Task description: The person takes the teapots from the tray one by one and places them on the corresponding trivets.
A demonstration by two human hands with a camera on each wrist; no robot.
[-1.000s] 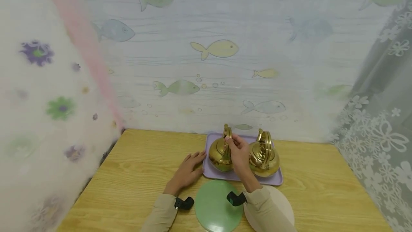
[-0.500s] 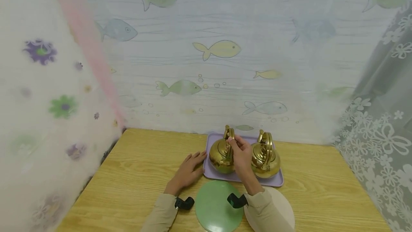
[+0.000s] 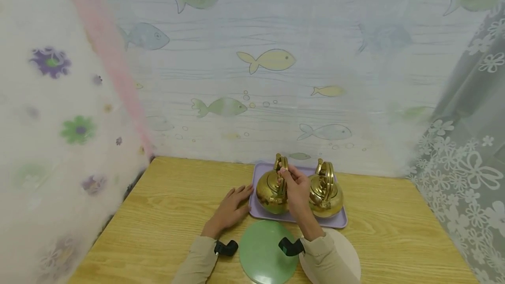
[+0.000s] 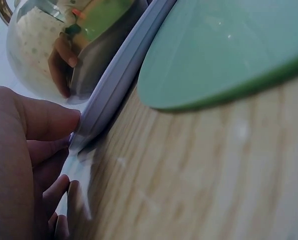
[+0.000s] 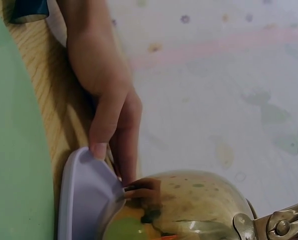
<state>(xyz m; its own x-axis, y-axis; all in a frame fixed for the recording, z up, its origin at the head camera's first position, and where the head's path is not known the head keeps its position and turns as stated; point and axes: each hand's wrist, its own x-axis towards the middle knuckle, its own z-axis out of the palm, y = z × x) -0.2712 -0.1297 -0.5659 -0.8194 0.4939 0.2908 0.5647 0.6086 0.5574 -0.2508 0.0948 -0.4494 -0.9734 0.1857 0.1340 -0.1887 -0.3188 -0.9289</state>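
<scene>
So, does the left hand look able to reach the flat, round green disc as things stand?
Probably yes: the left hand touches the purple rectangular tray, and nothing covers the left side of the flat, round green disc nearby.

In the head view, the right hand (image 3: 298,193) hides the right flank of the left kettle (image 3: 270,193), and the right sleeve (image 3: 326,253) covers much of the beige disc (image 3: 349,249). Both wrist views crop that kettle. The lowest printed flower (image 3: 57,255) on the left curtain (image 3: 23,104) is blurred.
</scene>
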